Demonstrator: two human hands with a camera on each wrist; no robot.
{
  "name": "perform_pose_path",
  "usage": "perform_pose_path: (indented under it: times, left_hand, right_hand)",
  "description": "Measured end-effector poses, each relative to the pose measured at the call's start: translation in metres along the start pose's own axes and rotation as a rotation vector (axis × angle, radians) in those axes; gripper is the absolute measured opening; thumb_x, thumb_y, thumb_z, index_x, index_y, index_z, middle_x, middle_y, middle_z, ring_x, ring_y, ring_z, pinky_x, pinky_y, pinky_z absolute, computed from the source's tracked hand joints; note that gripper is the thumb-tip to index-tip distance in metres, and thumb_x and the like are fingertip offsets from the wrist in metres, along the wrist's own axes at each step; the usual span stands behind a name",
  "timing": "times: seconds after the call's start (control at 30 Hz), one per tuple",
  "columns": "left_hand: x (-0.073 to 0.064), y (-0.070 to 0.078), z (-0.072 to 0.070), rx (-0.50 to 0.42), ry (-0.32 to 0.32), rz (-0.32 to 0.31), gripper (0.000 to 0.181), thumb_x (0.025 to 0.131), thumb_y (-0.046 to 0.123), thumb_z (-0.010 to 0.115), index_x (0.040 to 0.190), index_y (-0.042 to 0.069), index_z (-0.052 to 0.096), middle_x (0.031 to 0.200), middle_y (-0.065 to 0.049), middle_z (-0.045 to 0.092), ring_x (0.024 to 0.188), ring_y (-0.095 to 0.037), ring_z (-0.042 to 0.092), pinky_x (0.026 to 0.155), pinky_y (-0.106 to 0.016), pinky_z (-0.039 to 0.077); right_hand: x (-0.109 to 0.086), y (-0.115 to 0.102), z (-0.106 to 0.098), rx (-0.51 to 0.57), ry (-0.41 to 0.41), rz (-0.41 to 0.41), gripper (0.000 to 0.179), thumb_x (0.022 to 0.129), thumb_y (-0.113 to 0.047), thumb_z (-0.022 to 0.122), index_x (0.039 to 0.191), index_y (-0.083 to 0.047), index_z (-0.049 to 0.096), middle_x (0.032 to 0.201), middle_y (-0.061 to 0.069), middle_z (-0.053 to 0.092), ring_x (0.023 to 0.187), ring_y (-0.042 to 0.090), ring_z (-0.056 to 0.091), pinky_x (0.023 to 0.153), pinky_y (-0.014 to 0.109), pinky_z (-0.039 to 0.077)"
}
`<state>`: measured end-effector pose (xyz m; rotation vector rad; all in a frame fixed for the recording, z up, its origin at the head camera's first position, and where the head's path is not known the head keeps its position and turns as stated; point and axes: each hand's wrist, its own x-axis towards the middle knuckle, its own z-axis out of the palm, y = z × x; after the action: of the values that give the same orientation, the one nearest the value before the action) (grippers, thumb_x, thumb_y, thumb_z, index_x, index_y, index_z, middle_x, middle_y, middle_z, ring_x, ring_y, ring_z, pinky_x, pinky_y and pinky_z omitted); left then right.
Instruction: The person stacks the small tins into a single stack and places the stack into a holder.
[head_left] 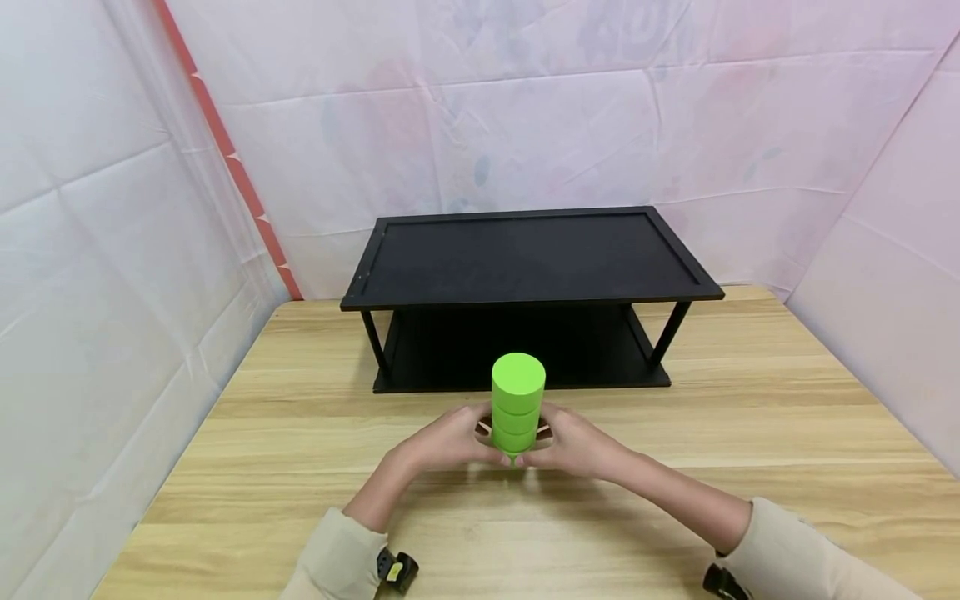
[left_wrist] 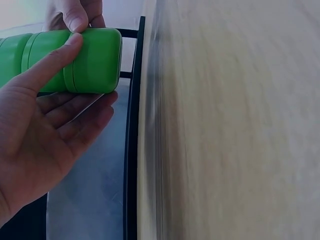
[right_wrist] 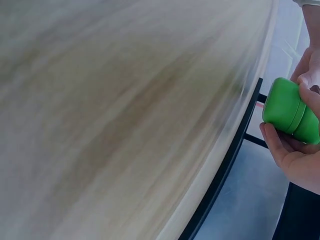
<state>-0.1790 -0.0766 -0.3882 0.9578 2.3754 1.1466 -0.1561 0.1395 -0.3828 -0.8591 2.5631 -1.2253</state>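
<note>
A bright green ridged cylinder, perhaps a stack of round containers, stands upright between my two hands, apparently a little above the table. My left hand grips its left side, thumb on the near face and fingers around behind. From the opposite side my right hand holds it the same way, the two thumb tips nearly meeting low on the cylinder. In the left wrist view the rounded end of the green cylinder shows past the thumbs. The right wrist view shows that end of the cylinder too.
A black two-tier shelf stands at the back of the wooden table, just beyond the cylinder. Its lower tier lies near table height, under the upper board. White sheeting hangs behind and at both sides.
</note>
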Motion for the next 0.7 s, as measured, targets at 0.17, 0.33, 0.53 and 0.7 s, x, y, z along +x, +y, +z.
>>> perform_pose_path:
  times: [0.17, 0.33, 0.53, 0.7]
  left_hand:
    - [0.001, 0.001, -0.001, -0.008, 0.023, 0.009, 0.054, 0.073, 0.029, 0.079, 0.118, 0.016, 0.054, 0.107, 0.009, 0.058, 0.097, -0.010, 0.055, 0.083, -0.024, 0.046]
    - [0.003, 0.002, -0.002, 0.000, 0.048, 0.019, 0.054, 0.072, 0.028, 0.080, 0.118, 0.017, 0.055, 0.106, 0.010, 0.058, 0.096, -0.010, 0.056, 0.082, -0.025, 0.047]
    - [0.004, 0.005, -0.004, 0.023, 0.072, -0.001, 0.057, 0.072, 0.033, 0.079, 0.119, 0.013, 0.055, 0.105, 0.008, 0.060, 0.095, -0.008, 0.056, 0.081, -0.024, 0.047]
    - [0.007, 0.006, -0.005, 0.027, 0.082, -0.015, 0.057, 0.072, 0.033, 0.079, 0.119, 0.011, 0.055, 0.105, 0.007, 0.060, 0.094, -0.008, 0.056, 0.080, -0.024, 0.048]
  right_hand:
    - [0.001, 0.000, -0.001, -0.012, 0.017, -0.015, 0.049, 0.072, -0.018, 0.079, 0.112, -0.006, 0.054, 0.105, 0.003, 0.060, 0.093, 0.019, 0.059, 0.079, 0.030, 0.051]
    - [0.002, 0.000, -0.003, -0.023, 0.035, -0.029, 0.047, 0.071, -0.019, 0.079, 0.109, -0.005, 0.056, 0.102, 0.004, 0.061, 0.092, 0.022, 0.060, 0.078, 0.034, 0.051]
    - [0.002, -0.002, -0.008, -0.028, 0.039, 0.014, 0.045, 0.072, -0.021, 0.079, 0.108, -0.004, 0.057, 0.102, 0.005, 0.061, 0.092, 0.025, 0.060, 0.079, 0.037, 0.051]
    - [0.003, -0.003, -0.011, -0.033, 0.041, 0.021, 0.045, 0.072, -0.021, 0.079, 0.107, -0.003, 0.058, 0.103, 0.005, 0.061, 0.092, 0.024, 0.060, 0.079, 0.037, 0.051]
